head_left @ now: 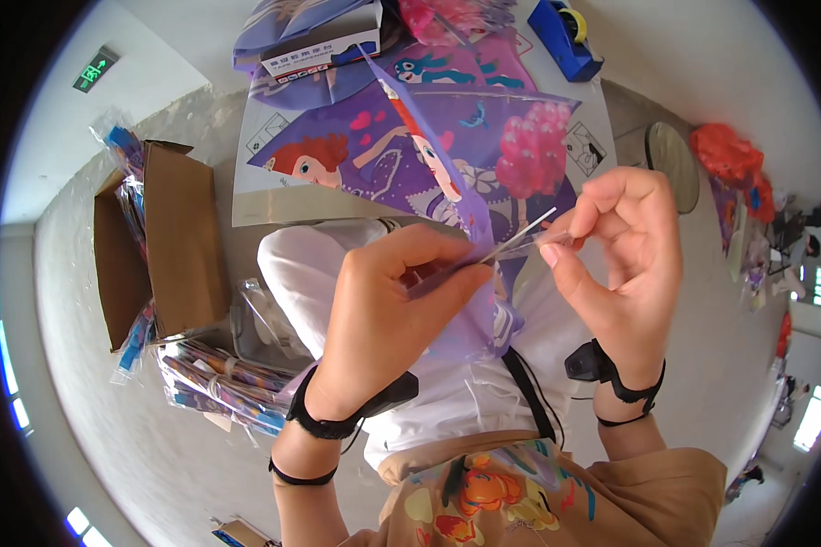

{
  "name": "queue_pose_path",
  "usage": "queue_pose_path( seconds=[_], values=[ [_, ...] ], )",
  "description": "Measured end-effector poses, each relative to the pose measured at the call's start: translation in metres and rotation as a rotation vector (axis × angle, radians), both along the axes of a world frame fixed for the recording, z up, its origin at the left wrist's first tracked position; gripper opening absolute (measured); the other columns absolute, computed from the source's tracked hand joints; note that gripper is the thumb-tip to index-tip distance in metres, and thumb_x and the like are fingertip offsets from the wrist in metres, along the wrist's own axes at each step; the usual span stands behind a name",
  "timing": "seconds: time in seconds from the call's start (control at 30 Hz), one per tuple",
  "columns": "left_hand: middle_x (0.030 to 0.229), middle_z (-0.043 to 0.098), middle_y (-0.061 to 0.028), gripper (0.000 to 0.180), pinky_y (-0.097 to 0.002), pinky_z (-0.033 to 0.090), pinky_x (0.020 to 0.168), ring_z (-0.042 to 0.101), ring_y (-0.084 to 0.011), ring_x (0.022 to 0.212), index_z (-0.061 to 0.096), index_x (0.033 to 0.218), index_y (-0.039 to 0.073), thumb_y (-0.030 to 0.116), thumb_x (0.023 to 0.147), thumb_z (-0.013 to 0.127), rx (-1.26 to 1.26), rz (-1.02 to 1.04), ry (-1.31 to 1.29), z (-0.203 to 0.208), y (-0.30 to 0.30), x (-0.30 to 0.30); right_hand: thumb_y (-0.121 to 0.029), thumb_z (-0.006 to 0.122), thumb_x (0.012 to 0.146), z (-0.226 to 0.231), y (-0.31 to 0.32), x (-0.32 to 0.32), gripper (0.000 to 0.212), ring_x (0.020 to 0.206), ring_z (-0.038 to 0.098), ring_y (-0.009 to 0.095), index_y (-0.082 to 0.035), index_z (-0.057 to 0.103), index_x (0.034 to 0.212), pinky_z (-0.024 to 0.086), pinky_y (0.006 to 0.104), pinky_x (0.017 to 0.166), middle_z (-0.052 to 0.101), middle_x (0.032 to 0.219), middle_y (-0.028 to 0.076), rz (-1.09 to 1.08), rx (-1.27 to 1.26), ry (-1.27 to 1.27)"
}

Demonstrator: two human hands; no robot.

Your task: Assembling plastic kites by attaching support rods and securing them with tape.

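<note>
Across my lap and the white table edge lies a purple plastic sheet (483,178), shaped like a kite sail and printed with a red-haired cartoon figure and pink balloons. My left hand (383,305) is closed, thumb and fingers pinching a folded edge of this sheet. From that pinch a thin white rod (540,221) sticks out toward the right. My right hand (625,246) pinches the end of a clear strip (524,244), which looks like tape, between thumb and forefinger. The strip reaches back to the rod and the sheet's edge. Its far end is hidden by my left fingers.
A blue tape dispenser (570,36) with a yellow roll stands at the table's far right. A printed white box (324,53) sits far left. Beside me on the left are an open cardboard box (187,246) and wrapped bundles (228,374). A round stool (670,169) stands right.
</note>
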State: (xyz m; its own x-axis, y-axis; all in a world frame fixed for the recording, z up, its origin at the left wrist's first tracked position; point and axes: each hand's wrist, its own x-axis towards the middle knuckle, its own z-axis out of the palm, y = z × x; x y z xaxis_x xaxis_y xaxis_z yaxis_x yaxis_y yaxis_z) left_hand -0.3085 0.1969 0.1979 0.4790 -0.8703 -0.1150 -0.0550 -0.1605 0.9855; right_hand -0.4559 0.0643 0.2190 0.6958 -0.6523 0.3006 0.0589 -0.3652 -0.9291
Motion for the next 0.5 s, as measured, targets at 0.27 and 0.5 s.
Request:
queue_pose_path(
  seconds=[0.27, 0.5],
  values=[
    [0.083, 0.069, -0.0030, 0.018, -0.0215, 0.048, 0.066, 0.058, -0.0045, 0.075, 0.068, 0.097, -0.005, 0.006, 0.084, 0.075, 0.013, -0.107, 0.235, -0.007, 0.000, 0.014, 0.014, 0.066, 0.076, 0.007, 0.003, 0.004, 0.048, 0.081, 0.065, 0.013, 0.001, 0.046, 0.117, 0.045, 0.0230, 0.067, 0.053, 0.118, 0.009, -0.062, -0.061, 0.085],
    [0.084, 0.068, -0.0007, 0.019, -0.0204, 0.048, 0.066, 0.058, -0.0035, 0.076, 0.069, 0.097, -0.006, 0.007, 0.085, 0.075, -0.031, -0.123, 0.393, -0.018, 0.002, 0.019, 0.013, 0.067, 0.075, 0.009, 0.005, 0.007, 0.049, 0.083, 0.066, 0.012, 0.002, 0.047, 0.118, 0.045, 0.0234, 0.067, 0.055, 0.117, 0.009, -0.014, -0.045, 0.099]
  ],
)
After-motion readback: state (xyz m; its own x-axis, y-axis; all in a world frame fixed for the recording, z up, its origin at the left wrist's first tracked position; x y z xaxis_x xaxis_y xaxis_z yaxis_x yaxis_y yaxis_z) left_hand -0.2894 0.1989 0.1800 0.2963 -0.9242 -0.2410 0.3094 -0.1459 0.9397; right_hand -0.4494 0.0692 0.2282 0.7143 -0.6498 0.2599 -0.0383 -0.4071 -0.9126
